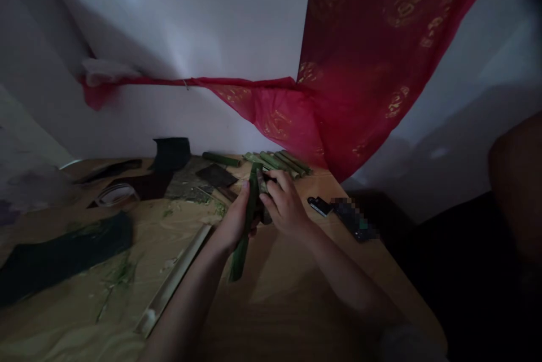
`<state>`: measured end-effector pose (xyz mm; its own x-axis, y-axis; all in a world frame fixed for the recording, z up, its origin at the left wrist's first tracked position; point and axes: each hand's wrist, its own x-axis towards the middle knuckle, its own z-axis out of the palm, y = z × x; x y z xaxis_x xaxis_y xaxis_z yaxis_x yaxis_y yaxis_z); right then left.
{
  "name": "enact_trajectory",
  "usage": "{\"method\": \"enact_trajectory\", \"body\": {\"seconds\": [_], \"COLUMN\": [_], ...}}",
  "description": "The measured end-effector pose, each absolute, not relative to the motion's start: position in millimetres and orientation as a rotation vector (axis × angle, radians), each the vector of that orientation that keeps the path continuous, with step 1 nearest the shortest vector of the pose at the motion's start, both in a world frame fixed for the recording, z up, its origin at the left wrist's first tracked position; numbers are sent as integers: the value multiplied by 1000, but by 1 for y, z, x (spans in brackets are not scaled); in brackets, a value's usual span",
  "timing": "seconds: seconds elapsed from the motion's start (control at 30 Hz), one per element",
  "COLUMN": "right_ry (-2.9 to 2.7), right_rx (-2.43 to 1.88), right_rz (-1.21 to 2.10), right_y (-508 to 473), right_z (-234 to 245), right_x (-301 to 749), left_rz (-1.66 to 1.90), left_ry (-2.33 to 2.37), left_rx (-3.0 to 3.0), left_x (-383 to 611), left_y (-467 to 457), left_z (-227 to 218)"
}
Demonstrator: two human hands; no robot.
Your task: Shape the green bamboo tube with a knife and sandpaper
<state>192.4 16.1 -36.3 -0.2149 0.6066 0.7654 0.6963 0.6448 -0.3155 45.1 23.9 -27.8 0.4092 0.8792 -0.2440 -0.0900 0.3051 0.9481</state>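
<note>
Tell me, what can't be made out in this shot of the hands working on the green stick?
- Head view: whatever the right hand presses on the green stick is hidden by its own fingers.
- Head view: the left hand covers the stick's middle.
- Head view: the dark flat item by the table edge is pixelated.
- Head view: a dim shape is cut off at the right.

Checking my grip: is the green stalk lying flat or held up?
Held up, tilted: left hand grips the stalk midway, right hand at its top. Lower end touching table: cannot tell.
</note>
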Motion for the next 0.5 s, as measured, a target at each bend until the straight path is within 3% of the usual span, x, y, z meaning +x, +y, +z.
{"method": "enact_trajectory", "body": {"seconds": [0.5], "right_ry": [-2001], "right_rx": [-1246], "right_rz": [-528], "right_y": [9], "right_z": [-30], "right_x": [192], "left_rz": [724], "left_ry": [905], "left_rx": [1312], "left_x": [38], "left_y": [16], "left_z": [-24]}}
